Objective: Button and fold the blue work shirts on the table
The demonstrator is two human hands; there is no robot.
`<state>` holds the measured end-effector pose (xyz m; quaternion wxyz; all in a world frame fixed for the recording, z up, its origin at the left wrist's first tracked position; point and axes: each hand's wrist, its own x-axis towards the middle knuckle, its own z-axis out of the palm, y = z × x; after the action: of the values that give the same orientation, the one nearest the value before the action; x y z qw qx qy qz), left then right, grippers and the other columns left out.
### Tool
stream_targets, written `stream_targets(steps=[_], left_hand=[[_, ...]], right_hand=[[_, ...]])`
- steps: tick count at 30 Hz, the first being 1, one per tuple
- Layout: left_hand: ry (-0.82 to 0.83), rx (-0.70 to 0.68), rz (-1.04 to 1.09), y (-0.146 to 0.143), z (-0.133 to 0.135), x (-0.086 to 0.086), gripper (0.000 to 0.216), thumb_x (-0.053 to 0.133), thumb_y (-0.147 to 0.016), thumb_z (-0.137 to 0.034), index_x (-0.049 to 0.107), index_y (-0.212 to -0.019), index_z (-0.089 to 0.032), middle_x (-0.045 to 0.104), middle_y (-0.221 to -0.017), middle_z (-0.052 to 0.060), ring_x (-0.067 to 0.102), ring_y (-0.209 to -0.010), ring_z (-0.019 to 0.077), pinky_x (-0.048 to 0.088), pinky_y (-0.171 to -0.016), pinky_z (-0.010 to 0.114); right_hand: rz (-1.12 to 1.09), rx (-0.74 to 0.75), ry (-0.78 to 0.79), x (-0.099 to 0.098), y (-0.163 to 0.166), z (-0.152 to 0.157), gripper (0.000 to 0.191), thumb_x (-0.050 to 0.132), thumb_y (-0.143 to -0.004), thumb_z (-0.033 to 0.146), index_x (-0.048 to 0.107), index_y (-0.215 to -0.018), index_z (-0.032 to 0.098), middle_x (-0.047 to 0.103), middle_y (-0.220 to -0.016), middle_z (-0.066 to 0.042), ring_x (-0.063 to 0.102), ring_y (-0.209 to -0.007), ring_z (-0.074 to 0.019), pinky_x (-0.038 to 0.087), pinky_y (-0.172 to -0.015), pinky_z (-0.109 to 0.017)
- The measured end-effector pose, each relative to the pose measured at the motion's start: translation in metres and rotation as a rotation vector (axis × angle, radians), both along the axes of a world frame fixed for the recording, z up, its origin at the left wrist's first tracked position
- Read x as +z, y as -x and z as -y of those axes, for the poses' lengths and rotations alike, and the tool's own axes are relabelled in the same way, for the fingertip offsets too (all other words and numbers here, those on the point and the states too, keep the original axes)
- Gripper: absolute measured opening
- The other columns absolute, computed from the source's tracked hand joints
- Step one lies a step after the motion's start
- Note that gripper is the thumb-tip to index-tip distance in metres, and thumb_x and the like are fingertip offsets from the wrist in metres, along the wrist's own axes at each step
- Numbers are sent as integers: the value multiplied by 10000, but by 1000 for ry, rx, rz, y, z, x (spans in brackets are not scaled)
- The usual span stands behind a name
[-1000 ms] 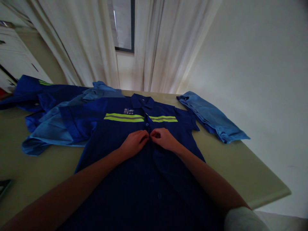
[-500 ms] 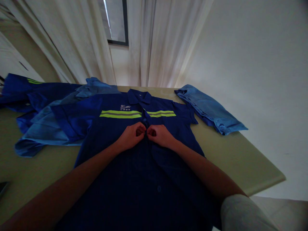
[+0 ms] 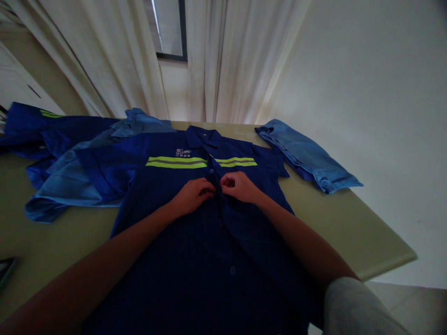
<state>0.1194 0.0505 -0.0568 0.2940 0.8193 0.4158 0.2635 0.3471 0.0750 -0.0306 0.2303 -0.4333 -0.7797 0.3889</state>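
A navy work shirt (image 3: pixel 181 260) lies front up before me, its collar at the far side. Yellow-green reflective bands (image 3: pixel 176 162) cross its chest below a small white print. At the middle of the front placket, my left hand (image 3: pixel 195 194) pinches the cloth with its fingers closed. Just to its right, my right hand (image 3: pixel 239 186) has thumb and forefinger pinched on the shirt's other front edge. One button (image 3: pixel 211 170) shows above the hands and another lower down. Whatever lies between the fingertips is too small and dark to make out.
Left on the table (image 3: pixel 349 232) lie rumpled blue garments (image 3: pixel 75 179), partly beside the shirt's sleeve. A folded light-blue garment (image 3: pixel 307 151) rests at the right edge. A dark flat object (image 3: pixel 6 270) sits at the far left. Curtains (image 3: pixel 115 56) hang behind.
My right hand has moved slightly up and right, away from the left, pulling at the placket. My left hand's fingers have turned downward onto the cloth. The view has shifted slightly.
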Motion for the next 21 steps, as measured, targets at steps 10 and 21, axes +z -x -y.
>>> stream_targets(steps=[10,21], left_hand=[[86,61,130,3,2,-3,153,642,-888,-308,747,-908,-199,778,-864,8,723,-783,174,544,-732,270],[139,62,170,3,2,-3,144,657,-856,-307,734,-891,-191,773,-827,7,721,-748,167,559,-708,266]], right_hand=[[96,10,-122,-7,11,10,20,678,-860,143,691,-861,158,697,-715,10,639,-650,-111,452,-653,-214],[135,47,-215,-7,11,10,59,658,-892,121,704,-901,158,698,-717,12,639,-651,-115,439,-670,-221]])
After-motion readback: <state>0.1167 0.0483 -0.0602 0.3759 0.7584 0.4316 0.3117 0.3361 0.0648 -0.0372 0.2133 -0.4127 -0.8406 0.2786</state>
